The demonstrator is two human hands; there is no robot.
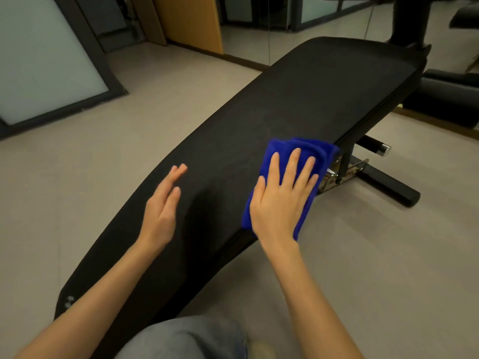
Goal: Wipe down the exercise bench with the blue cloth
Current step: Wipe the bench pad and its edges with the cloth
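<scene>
Folded blue cloth on black padded counter edge, right hand flat on it, fingers spread, left hand open, hovering

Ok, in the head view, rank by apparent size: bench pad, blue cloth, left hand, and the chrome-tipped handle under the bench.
1. bench pad, by far the largest.
2. blue cloth and left hand: they look alike, and the cloth is partly hidden under the right hand, so unranked.
3. chrome-tipped handle, smallest, though farther away.

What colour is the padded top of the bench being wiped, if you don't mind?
Black, plain and unpatterned; the bench pad shows clearly in the head view.
</scene>
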